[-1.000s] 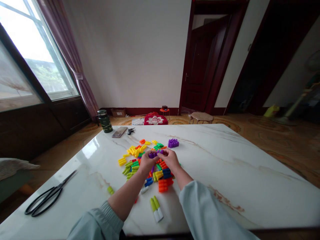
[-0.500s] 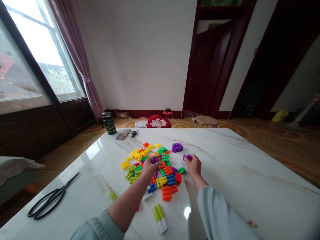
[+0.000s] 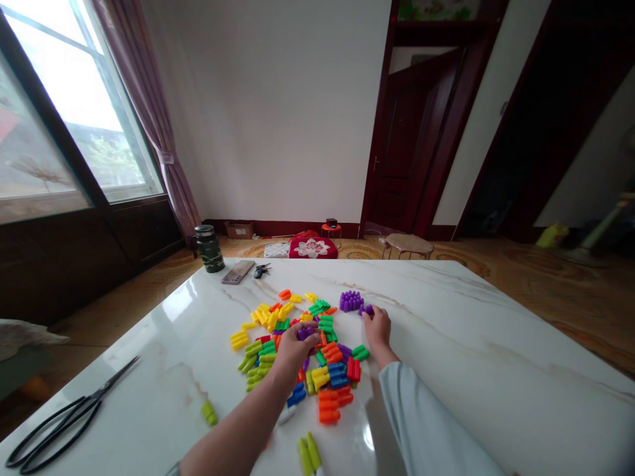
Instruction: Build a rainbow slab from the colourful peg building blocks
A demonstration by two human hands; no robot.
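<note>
Bullet-shaped plastic building blocks in several colours lie in a loose heap on the marble-patterned table (image 3: 476,344). My left hand (image 3: 294,350) reaches over the heap, its fingers closed around a purple block (image 3: 304,332). To the right, my right hand (image 3: 378,330) pinches another purple block (image 3: 366,309) between thumb and fingers. That block is at the near right edge of an upright purple block cluster (image 3: 351,301); whether they touch, I cannot tell. Around my left hand are yellow blocks (image 3: 268,317), lime green blocks (image 3: 258,367) and orange blocks (image 3: 331,352).
Black-handled scissors (image 3: 64,423) lie at the left. Along the far left edge stand a camouflage flask (image 3: 210,250), a phone (image 3: 239,272) and keys (image 3: 260,270). Lime and white blocks (image 3: 310,453) lie near the front. Beyond the table is a round stool (image 3: 407,244).
My right hand has brought its purple block in beside the purple cluster. My left hand still holds its purple block over the heap. The view has shifted slightly.
</note>
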